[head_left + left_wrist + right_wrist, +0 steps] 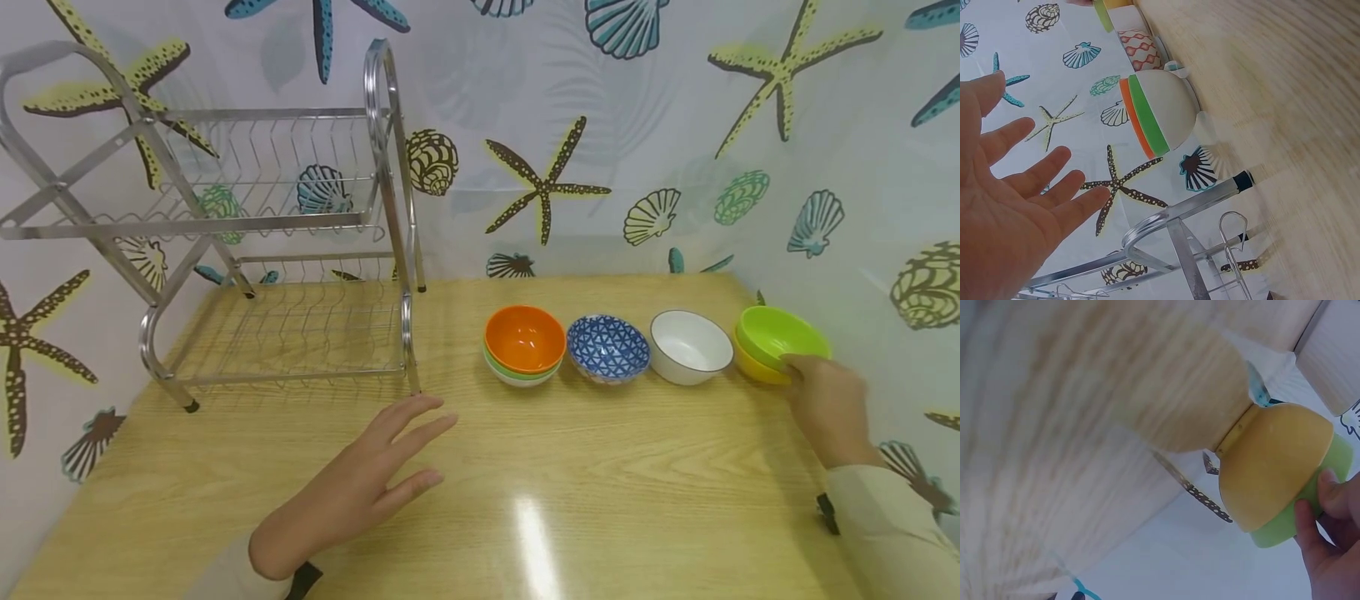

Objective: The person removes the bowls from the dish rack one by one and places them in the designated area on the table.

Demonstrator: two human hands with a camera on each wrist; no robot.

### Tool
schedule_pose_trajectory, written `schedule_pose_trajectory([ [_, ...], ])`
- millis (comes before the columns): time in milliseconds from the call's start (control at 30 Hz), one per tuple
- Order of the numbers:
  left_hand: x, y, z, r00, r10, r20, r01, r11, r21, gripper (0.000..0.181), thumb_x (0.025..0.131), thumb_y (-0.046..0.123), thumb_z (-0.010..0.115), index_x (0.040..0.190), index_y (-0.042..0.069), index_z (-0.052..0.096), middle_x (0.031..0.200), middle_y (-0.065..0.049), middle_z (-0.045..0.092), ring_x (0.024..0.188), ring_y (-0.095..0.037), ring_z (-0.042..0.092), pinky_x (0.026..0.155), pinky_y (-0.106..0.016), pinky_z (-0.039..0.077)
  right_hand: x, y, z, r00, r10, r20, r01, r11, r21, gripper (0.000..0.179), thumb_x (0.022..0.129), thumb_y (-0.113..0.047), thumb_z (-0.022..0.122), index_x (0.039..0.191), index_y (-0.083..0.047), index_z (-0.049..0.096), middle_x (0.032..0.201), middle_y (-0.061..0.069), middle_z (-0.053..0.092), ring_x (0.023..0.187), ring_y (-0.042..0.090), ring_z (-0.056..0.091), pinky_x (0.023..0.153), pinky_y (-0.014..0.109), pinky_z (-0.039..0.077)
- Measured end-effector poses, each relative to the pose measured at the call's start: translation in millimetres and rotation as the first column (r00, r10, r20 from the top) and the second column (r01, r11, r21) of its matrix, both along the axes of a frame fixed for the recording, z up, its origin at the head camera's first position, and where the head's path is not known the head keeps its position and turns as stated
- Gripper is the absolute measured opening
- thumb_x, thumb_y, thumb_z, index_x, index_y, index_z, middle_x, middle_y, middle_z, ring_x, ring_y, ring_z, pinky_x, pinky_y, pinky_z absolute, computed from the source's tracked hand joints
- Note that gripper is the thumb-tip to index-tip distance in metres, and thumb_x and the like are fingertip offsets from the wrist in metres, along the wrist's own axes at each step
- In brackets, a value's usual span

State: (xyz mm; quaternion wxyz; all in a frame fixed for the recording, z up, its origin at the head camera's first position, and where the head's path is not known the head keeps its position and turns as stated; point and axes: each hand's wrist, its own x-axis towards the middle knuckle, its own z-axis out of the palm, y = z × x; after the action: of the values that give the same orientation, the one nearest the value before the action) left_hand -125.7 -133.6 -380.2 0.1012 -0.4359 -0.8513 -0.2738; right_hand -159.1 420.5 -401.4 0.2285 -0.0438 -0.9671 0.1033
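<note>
At the right end of the row, a lime green bowl (780,330) sits in a yellow bowl (753,365). My right hand (828,408) pinches the green bowl's edge between thumb and fingers. The right wrist view shows the yellow bowl (1279,462) from the side, with the thumb and index finger on the green bowl (1275,528) above it. Over the table in front of the rack, my left hand (367,475) is held with fingers spread and holds nothing; its palm (1004,231) shows in the left wrist view.
A two-tier metal dish rack (277,221) stands at the left. Between rack and green bowl are an orange bowl (525,337) stacked on green and white ones, a blue patterned bowl (608,348) and a white bowl (690,346). A patterned curtain (465,233) backs the wooden table (600,492).
</note>
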Motion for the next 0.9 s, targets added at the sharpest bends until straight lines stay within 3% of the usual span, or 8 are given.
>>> schedule_pose_trajectory([
  [133,0.0,0.0,-1.6,1.000,-0.005,-0.011,0.005,1.000,0.002,0.054,0.095,0.034,0.059,0.144,0.017,0.042,0.151,-0.005,0.032,0.137,-0.027,0.033,0.106,-0.048,0.040,2.2,-1.8,1.8,1.000,0.026,-0.013,-0.026,1.000,0.011,0.018,0.085,0.007,0.064,0.100,0.016,0.063,0.095,0.038,0.061,0.080,0.054,0.057,0.073,0.064,0.043],
  [433,0.5,0.4,-1.5,0.999,0.002,0.040,-0.001,1.000,-0.024,0.054,0.095,0.033,0.060,0.145,0.021,0.041,0.152,-0.004,0.030,0.139,-0.026,0.031,0.105,-0.050,0.040,1.1,1.6,4.4,0.997,0.081,-0.012,-0.081,0.995,0.050,0.015,0.085,0.007,0.063,0.098,0.014,0.063,0.090,0.037,0.062,0.075,0.052,0.057,0.066,0.063,0.044],
  [600,0.2,0.6,-2.8,0.999,0.000,0.038,0.001,1.000,-0.026,0.055,0.096,0.033,0.059,0.146,0.021,0.041,0.152,-0.004,0.030,0.139,-0.025,0.030,0.105,-0.049,0.041,2.5,-0.3,4.8,0.998,0.047,0.040,-0.049,0.997,0.058,0.020,0.086,0.003,0.062,0.104,0.012,0.062,0.094,0.036,0.062,0.074,0.052,0.058,0.065,0.062,0.045],
  [700,-0.1,0.5,-4.0,1.000,0.000,0.024,0.000,1.000,-0.021,0.055,0.095,0.032,0.060,0.145,0.021,0.042,0.153,-0.004,0.030,0.139,-0.025,0.031,0.106,-0.049,0.041,3.6,-2.9,4.6,0.998,0.023,0.052,-0.025,0.999,0.043,0.024,0.088,0.001,0.061,0.111,0.010,0.060,0.102,0.036,0.061,0.082,0.053,0.057,0.069,0.063,0.045],
  [800,-1.4,-0.2,-5.8,1.000,0.005,0.006,-0.004,1.000,-0.022,0.055,0.093,0.031,0.063,0.144,0.020,0.045,0.152,-0.003,0.033,0.138,-0.026,0.034,0.104,-0.048,0.042,5.5,-9.8,3.0,0.997,0.039,-0.066,-0.037,0.999,0.034,0.023,0.090,0.001,0.061,0.112,0.008,0.061,0.106,0.033,0.061,0.091,0.052,0.056,0.076,0.063,0.044],
  [900,-5.2,-1.6,-7.4,1.000,0.013,-0.017,-0.014,1.000,-0.023,0.052,0.091,0.028,0.067,0.139,0.017,0.050,0.147,-0.003,0.041,0.134,-0.025,0.040,0.102,-0.046,0.045,8.7,-26.6,4.1,0.969,0.089,-0.230,-0.079,0.996,0.051,0.018,0.088,0.002,0.064,0.105,0.006,0.065,0.100,0.029,0.064,0.090,0.049,0.058,0.075,0.061,0.046],
])
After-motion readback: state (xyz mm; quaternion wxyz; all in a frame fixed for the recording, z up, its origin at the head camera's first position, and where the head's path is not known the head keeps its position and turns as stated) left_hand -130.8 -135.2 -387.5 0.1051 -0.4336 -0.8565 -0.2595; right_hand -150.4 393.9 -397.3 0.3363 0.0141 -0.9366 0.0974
